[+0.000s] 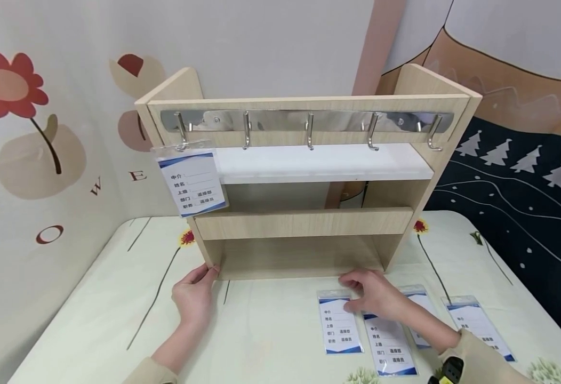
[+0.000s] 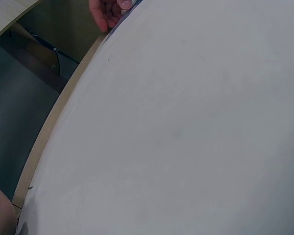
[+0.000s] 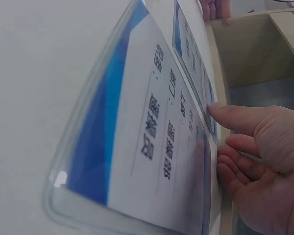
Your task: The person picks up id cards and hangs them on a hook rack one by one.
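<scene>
A light wooden shelf rack (image 1: 304,224) stands on the table, with a row of metal hooks on its upper rail. At its lower left corner my left hand (image 1: 195,298) grips the side panel between thumb and fingers. My right hand (image 1: 376,293) is by the front bottom edge on the right, fingers loosely bent against that edge. Its thumb reaches over the top of a name badge (image 1: 340,328) in a clear sleeve. In the right wrist view the thumb (image 3: 235,117) touches or nearly touches that badge. Another badge (image 1: 189,181) hangs from the leftmost hook (image 1: 181,128).
More sleeved badges lie under and beside my right forearm: one badge (image 1: 390,346) in front, one badge (image 1: 418,304) partly hidden, one badge (image 1: 479,325) farther right. A white board (image 1: 323,162) forms the rack's upper shelf. Printed curtains (image 1: 280,48) hang behind the table.
</scene>
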### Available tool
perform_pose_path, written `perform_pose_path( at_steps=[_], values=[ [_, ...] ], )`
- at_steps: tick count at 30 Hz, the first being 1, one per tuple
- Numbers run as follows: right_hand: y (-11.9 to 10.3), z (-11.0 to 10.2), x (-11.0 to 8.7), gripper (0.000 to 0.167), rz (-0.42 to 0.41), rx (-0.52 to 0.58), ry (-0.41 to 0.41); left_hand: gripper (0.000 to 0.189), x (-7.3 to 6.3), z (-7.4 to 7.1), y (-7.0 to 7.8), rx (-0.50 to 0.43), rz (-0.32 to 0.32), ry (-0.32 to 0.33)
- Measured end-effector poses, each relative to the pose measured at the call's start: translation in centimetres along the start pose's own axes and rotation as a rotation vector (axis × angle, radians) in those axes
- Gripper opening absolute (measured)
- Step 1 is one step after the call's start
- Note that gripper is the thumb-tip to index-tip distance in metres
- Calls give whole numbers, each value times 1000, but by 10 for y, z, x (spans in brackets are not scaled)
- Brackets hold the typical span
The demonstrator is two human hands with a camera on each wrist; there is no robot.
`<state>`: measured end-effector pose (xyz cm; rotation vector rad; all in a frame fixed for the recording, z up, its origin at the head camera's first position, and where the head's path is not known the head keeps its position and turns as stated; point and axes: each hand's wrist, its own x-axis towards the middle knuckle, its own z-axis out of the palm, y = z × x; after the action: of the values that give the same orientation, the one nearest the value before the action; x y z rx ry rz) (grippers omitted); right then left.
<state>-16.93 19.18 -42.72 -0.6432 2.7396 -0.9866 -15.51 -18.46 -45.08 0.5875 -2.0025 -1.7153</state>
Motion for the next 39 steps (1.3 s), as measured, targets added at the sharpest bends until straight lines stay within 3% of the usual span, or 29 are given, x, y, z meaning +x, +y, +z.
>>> perform_pose_path(
  at_steps=[7,20,27,39],
  values=[
    [-3,0,3,43,10,-54,-38,28,0,-1,0,21,3,-3],
    [-9,2,5,36,27,-58,-13,26,1,0,0,4,16,6],
    [-11,-1,10,32,14,-90,-41,26,0,2,1,10,8,8],
    [-18,1,12,31,96,-95,-64,29,-1,0,3,15,6,-2]
  ],
)
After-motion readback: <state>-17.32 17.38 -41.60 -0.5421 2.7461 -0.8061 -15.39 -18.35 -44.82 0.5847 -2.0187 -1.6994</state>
